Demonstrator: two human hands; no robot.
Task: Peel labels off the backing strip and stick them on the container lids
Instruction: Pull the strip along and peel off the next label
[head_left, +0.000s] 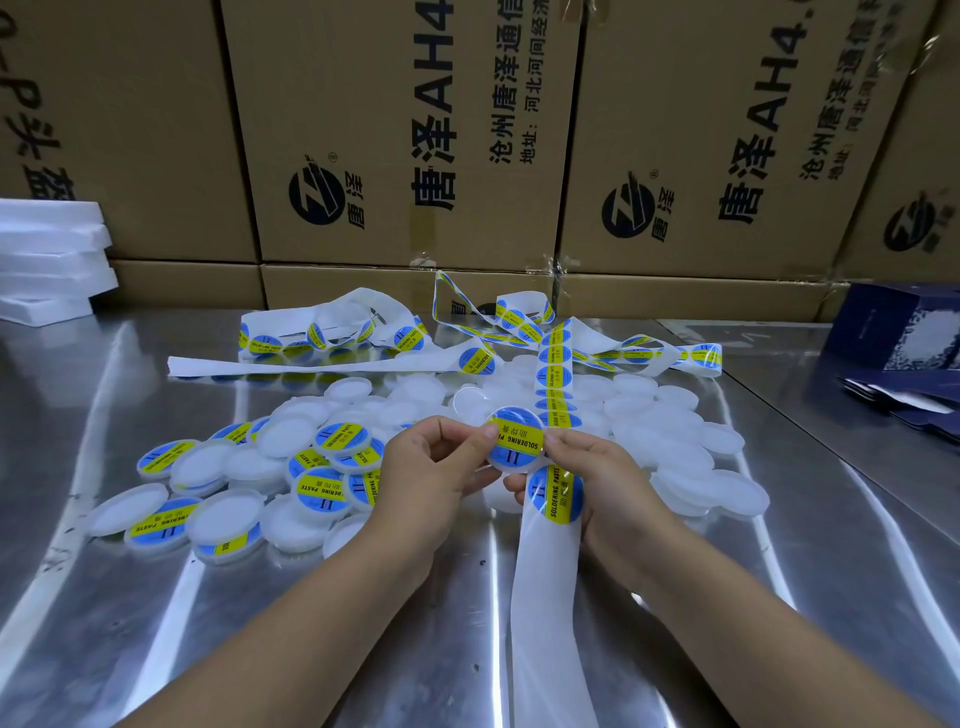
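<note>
My left hand (434, 462) and my right hand (597, 478) together hold one white round lid (514, 441) above the steel table, both thumbs pressed on the blue and yellow "SOLDERING PASTE" label that covers it. The white backing strip (545, 571) runs under my right hand toward me, with a label (556, 493) still on it just below the lid. Farther back the strip (553, 379) carries several more labels and loops across the table. Labelled lids (322, 488) lie piled to my left. Plain white lids (675, 447) lie heaped to the right and behind.
The shiny steel table (156, 623) is backed by a wall of brown cardboard boxes (405, 156). White foam trays (47, 260) are stacked at the far left. A dark blue box (893, 327) and flat blue cartons (904, 400) sit at the far right.
</note>
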